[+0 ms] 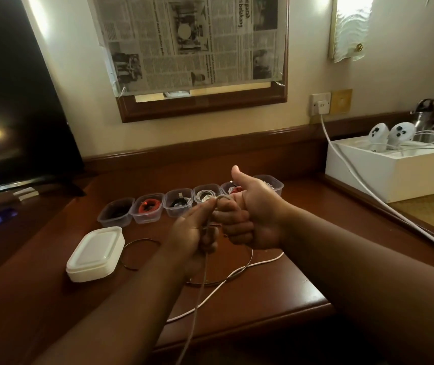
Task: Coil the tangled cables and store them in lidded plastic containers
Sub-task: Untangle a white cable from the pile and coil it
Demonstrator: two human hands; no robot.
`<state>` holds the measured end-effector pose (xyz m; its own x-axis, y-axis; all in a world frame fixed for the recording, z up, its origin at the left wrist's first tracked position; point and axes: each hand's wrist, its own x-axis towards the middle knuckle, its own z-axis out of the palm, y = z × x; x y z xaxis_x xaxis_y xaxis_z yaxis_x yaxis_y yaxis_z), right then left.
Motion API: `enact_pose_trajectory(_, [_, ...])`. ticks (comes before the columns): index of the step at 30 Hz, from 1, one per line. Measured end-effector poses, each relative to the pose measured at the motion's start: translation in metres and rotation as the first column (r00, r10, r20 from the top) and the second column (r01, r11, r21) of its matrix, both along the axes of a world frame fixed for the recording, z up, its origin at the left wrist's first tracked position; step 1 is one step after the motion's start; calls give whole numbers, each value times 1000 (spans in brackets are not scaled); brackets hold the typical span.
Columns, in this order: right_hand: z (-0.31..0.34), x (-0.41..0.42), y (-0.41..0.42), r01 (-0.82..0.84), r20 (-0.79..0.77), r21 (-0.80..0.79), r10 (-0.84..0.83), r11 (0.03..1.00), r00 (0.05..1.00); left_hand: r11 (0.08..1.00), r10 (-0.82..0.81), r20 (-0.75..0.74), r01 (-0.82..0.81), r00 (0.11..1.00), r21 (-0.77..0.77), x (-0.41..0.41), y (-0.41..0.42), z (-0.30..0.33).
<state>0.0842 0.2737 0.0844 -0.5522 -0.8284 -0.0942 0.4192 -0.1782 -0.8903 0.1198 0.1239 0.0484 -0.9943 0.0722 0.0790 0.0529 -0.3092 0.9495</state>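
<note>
Cable [203, 270] looped over right fist [247, 219], left grip [195, 235]

A dark television [13, 101] stands left, newspaper [187, 40] covers the framed mirror, a white box [384, 175] sits right.

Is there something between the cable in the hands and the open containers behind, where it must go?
Nothing visible blocks the way. The grey cable is held by the left hand and right hand just in front of the row of containers, all without lids. The stacked lids sit aside, to the left.
</note>
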Motion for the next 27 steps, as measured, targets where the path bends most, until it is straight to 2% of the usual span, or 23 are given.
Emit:
enact_pose_trajectory(2, [-4,2,-2,-8,52,-75,12,997,999,1000,9,28,-10,1000,28,1,9,-1])
enact_pose_trajectory(5, [-8,6,-3,26,4,33,-26,999,1000,993,67,-1,-67,998,-92,1,11,0])
enact_pose_trajectory(7, [-8,8,-3,48,-46,91,-44,995,998,991,67,13,-65,998,-114,4,11,0])
enact_pose_trajectory(12, [-7,18,-8,62,-84,-1,-62,998,995,996,-45,173,31,984,81,6,10,6])
enact_pose_trajectory(14, [-7,20,-10,49,-104,-13,-50,999,993,995,-59,224,38,973,97,4,7,8])
enact_pose_trajectory(16, [-7,20,-10,50,-148,53,-42,997,988,998,-37,246,23,968,60,3,5,9])
enact_pose_trajectory(19, [-6,21,-9,41,-226,177,0,983,974,1000,-18,250,15,968,16,1,1,5])
enact_pose_trajectory(22, [-4,22,-6,1,-230,221,51,975,972,1000,-27,220,23,975,18,5,1,4])
enact_pose_trajectory(24, [-2,26,-9,5,-224,213,43,977,974,997,-39,188,26,981,71,12,7,6])
enact_pose_trajectory(27, [-3,32,-18,102,-219,101,-78,990,973,986,-73,99,56,992,160,17,15,3])
